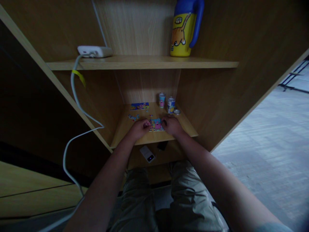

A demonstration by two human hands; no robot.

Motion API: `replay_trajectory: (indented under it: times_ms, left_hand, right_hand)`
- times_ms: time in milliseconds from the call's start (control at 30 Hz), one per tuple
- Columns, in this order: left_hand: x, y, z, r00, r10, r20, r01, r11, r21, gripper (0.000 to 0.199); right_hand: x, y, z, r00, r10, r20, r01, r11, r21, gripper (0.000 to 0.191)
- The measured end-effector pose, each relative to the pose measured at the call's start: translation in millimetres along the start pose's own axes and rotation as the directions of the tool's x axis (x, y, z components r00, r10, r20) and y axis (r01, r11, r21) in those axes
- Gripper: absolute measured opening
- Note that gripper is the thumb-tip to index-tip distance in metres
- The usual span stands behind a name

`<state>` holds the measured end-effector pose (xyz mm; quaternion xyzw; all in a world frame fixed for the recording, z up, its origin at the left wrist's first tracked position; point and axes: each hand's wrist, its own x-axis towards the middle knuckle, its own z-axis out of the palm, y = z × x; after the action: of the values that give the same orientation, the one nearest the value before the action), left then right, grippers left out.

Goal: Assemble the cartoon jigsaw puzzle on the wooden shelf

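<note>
A partly assembled jigsaw puzzle [156, 124] with a pink cartoon figure lies flat on the lower shelf between my hands. My left hand [140, 129] is at its left edge, thumb and fingers pinched together. On the right edge rests my right hand [172, 125], its fingers curled in; what either hand pinches is too small to make out. Loose puzzle pieces [133, 117] lie beyond my left hand, and another piece [151, 115] is just past the puzzle. Behind them is a colourful picture card [140, 106].
Two printed cans [162, 100] [171, 105] stand at the back right, beside a round lid [177, 111]. Overhead, the upper shelf [142, 62] carries a blue-and-yellow mug [181, 33] and a white device [95, 51] with a dangling cable [73, 87]. A power bank [147, 154] lies below.
</note>
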<state>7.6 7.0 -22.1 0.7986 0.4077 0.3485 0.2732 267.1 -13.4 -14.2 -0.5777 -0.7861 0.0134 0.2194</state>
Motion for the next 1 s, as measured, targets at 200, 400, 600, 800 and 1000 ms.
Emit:
replay_trajectory:
  times_ms: [200, 400, 600, 800, 1000]
  left_hand:
    - [0.4, -1.2, 0.1, 1.0, -0.006, 0.008, 0.006, 1.0, -0.006, 0.019]
    - [-0.1, -1.8, 0.4, 1.0, 0.009, 0.006, -0.009, 1.0, 0.003, 0.019]
    - [-0.6, 0.2, 0.5, 1.0, 0.012, 0.008, -0.012, 1.0, 0.016, 0.02]
    - [-1.1, 1.5, 0.4, 1.0, 0.019, 0.01, -0.019, 1.0, 0.013, 0.018]
    - [-0.3, 1.3, 0.2, 0.999, 0.03, 0.012, -0.03, 0.999, 0.016, 0.017]
  right_hand:
    - [0.5, 1.5, 0.9, 1.0, -0.004, 0.005, 0.004, 1.0, 0.01, 0.03]
    - [0.9, 1.9, 0.7, 1.0, -0.003, 0.014, 0.003, 1.0, 0.012, 0.029]
    - [1.7, 3.0, 2.2, 1.0, -0.006, 0.007, 0.006, 1.0, 0.012, 0.027]
    - [2.5, 5.6, 5.2, 1.0, -0.023, -0.02, 0.024, 0.999, 0.032, 0.024]
    - [2.5, 8.0, 7.9, 0.999, -0.037, -0.036, 0.038, 0.999, 0.025, 0.025]
